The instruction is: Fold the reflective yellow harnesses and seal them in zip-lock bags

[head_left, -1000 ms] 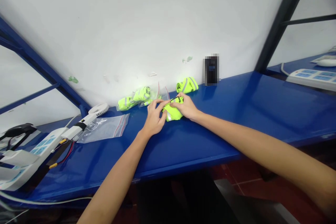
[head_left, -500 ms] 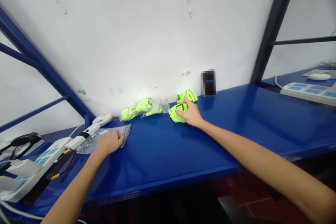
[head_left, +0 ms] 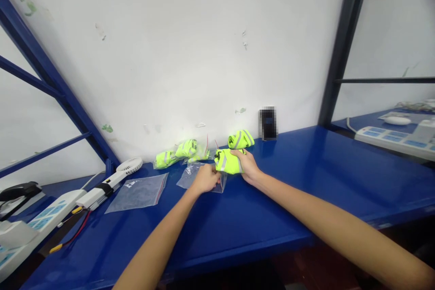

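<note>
My right hand (head_left: 249,166) is closed round a rolled neon-yellow vest (head_left: 229,161) with grey stripes, held just above the blue table. Close to its left, my left hand (head_left: 207,178) pinches a clear zip bag (head_left: 190,175) near its red-lined opening. Another clear zip bag (head_left: 137,192) lies flat to the left. Behind the held vest, a second rolled yellow vest (head_left: 241,139) rests near the wall. Bagged yellow vests (head_left: 186,148) lie along the wall, left of centre.
A blurred black object (head_left: 268,123) leans on the wall. On the left are a white handheld fan (head_left: 129,165), a power strip (head_left: 56,213) and cables. Another power strip (head_left: 390,136) lies at right, beyond a dark frame post (head_left: 343,50).
My left hand has moved right from the flat bag and now grips another clear bag beside the vest. My right hand still holds the vest, turned slightly. The camera view has shifted.
</note>
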The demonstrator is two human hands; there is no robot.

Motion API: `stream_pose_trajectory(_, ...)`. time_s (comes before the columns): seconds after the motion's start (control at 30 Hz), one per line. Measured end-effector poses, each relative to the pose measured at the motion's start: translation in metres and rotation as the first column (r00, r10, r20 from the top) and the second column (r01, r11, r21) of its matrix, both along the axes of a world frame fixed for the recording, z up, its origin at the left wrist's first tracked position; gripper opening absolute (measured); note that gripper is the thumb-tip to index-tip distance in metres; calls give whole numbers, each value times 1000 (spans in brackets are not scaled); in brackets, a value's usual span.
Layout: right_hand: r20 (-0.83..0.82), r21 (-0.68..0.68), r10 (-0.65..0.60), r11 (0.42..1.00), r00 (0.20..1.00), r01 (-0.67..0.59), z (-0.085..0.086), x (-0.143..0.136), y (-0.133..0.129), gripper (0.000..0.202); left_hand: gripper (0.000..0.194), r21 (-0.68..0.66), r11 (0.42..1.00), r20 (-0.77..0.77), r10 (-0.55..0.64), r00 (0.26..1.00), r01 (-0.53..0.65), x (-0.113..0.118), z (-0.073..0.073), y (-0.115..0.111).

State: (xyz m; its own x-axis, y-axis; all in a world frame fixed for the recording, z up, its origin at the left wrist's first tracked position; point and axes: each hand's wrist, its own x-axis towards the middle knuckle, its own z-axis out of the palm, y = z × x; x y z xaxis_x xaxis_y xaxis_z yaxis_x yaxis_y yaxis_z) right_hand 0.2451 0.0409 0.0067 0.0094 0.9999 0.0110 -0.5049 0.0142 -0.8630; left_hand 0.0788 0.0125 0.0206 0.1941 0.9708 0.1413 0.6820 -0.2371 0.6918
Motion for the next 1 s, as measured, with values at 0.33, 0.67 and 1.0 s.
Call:
stream_pose_trajectory(0.33, 455, 186, -268, 961, 849, 203, -7, 15, 13, 33, 32, 118, 984, 351, 85, 933, -134, 8, -25, -1)
stream_pose_trajectory(0.67, 657, 397, -384, 908, 649, 136, 0, 10, 1, 34, 18, 697, 694, 43, 212, 976, -182, 10, -18, -10)
stream_pose_trajectory(1.0, 560, 353, -213, 936, 801, 2, 1, 12, 4, 32, 16, 702, 711, -18, 65, 998, -34, 6, -18, -11)
